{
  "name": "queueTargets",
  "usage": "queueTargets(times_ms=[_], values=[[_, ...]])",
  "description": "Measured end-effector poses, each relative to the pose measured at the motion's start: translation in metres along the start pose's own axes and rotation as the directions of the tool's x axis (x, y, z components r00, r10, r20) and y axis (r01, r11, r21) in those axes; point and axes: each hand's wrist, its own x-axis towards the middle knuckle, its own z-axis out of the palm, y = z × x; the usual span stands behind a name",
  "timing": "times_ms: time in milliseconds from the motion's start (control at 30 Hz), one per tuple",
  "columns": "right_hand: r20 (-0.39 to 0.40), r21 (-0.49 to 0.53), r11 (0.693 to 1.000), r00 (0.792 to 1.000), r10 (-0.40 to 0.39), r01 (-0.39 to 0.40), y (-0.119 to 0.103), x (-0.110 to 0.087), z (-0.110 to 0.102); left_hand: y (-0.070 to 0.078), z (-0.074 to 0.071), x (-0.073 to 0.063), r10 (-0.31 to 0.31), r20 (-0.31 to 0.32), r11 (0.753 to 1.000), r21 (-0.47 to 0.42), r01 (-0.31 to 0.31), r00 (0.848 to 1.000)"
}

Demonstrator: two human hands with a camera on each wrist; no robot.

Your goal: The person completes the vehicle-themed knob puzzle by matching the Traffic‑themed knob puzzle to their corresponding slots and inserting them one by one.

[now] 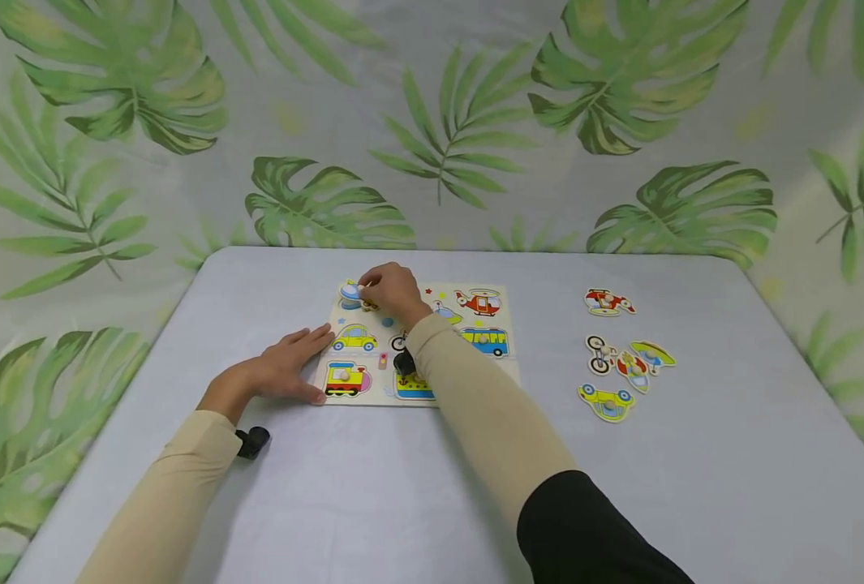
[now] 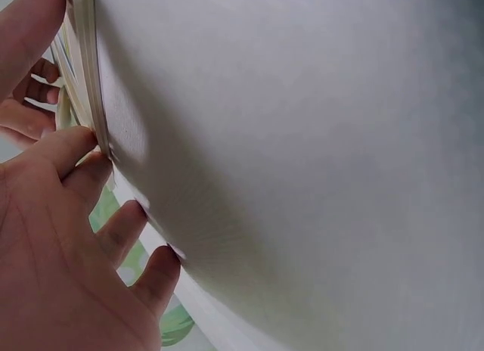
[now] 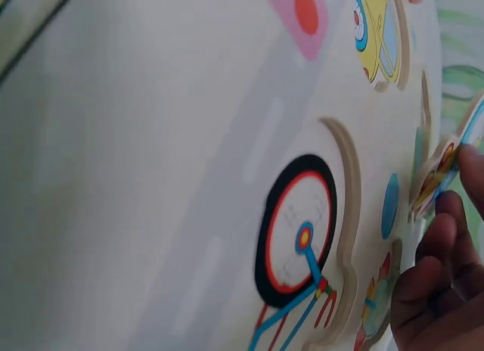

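Note:
A wooden peg puzzle board (image 1: pixel 382 391) lies flat on the table. My right hand (image 1: pixel 395 294) pinches a thin blue-and-white puzzle piece (image 1: pixel 349 292) over the board's far left corner. The right wrist view shows that piece (image 3: pixel 442 177) tilted, one edge at the board's surface; its full picture is hidden. My left hand (image 1: pixel 285 365) has its fingers spread along the board's left edge, thumb by the near left corner. Knobbed train (image 1: pixel 346 377) and bus (image 1: pixel 486 341) pieces sit in the board. A yellow car picture (image 1: pixel 354 337) shows in its recess.
To the board's right lie several loose pieces: a helicopter (image 1: pixel 608 302), a bicycle-like piece (image 1: pixel 601 355), a rocket (image 1: pixel 634 371), a yellow-green piece (image 1: pixel 652 354) and a car (image 1: pixel 607 403). A leaf-patterned cloth (image 1: pixel 475 219) hangs behind the white table (image 1: pixel 373 495).

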Motion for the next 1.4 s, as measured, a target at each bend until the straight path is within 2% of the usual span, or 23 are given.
queueTargets(times_ms=[267, 667, 900, 1200, 1400], values=[[0.021, -0.020, 1.000, 1.000, -0.014, 0.014, 0.002, 0.003, 0.003, -0.001, 0.001, -0.001, -0.007, -0.008, 1.000, -0.002, 0.007, 1.000], [0.032, -0.032, 0.999, 0.999, 0.006, -0.005, 0.005, 0.006, 0.008, -0.001, 0.002, 0.000, -0.017, -0.013, 1.000, -0.003, 0.017, 1.000], [0.065, -0.097, 0.995, 0.998, 0.012, -0.006, 0.004, 0.008, 0.009, 0.000, 0.001, -0.001, -0.015, -0.012, 1.000, -0.004, 0.015, 1.000], [0.029, -0.143, 0.989, 0.998, 0.047, -0.043, 0.000, 0.008, 0.012, 0.001, 0.002, 0.000, -0.023, -0.013, 1.000, -0.003, 0.023, 1.000], [0.024, -0.137, 0.989, 0.997, 0.068, -0.064, -0.007, 0.003, 0.010, 0.000, 0.003, -0.001, -0.025, -0.011, 1.000, 0.002, 0.025, 1.000]])
